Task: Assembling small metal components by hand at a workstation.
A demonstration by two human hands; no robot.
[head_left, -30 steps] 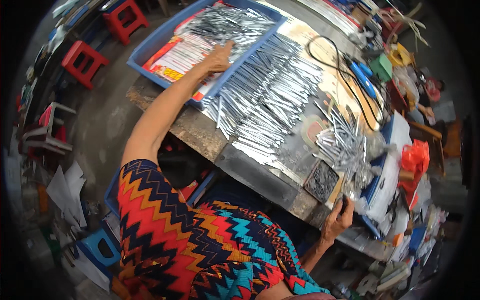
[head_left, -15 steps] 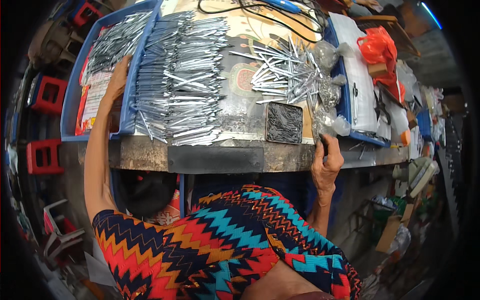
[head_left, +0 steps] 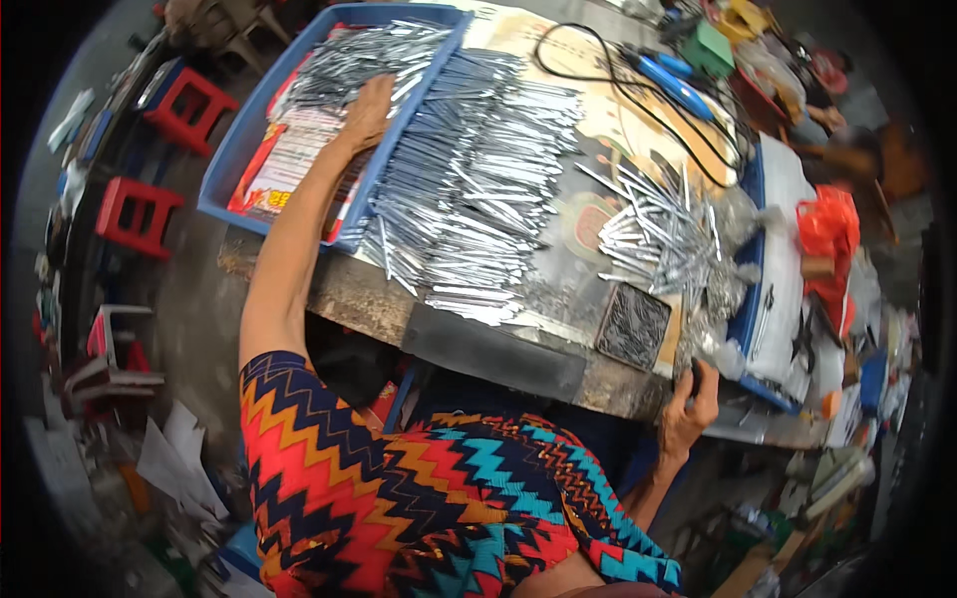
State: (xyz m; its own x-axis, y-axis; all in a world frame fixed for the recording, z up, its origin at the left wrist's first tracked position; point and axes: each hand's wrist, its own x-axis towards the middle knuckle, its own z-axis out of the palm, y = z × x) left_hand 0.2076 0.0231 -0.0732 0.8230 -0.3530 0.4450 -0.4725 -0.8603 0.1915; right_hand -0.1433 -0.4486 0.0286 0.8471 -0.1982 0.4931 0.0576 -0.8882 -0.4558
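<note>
My left hand (head_left: pixel 368 116) reaches into a blue plastic tray (head_left: pixel 225 177). Its fingers lie stretched along a heap of slim silver metal pieces (head_left: pixel 344 72); no piece shows clearly gripped. My right hand (head_left: pixel 688 411) is at the front edge of the table, its fingers curled together beside small clear plastic bags (head_left: pixel 703 334). What those fingertips hold, if anything, is too small to make out. Just left of that hand sits a square dark box (head_left: pixel 635 327) of small dark metal parts. Between my hands lie dense rows of slim metal pieces (head_left: pixel 488 189).
A looser pile of metal pieces (head_left: pixel 653 234) is on the right of the table. Behind it lie a blue-handled tool (head_left: pixel 678 88) and its black cable (head_left: pixel 623 92). Another blue tray (head_left: pixel 750 289) with white lining and a red bag (head_left: pixel 829 224) stand further right. Red stools (head_left: pixel 140 216) are at left.
The whole view has swung, so table and trays appear shifted right and tilted. My left hand is further over the heap in the tray; my right hand stays by the plastic bags.
</note>
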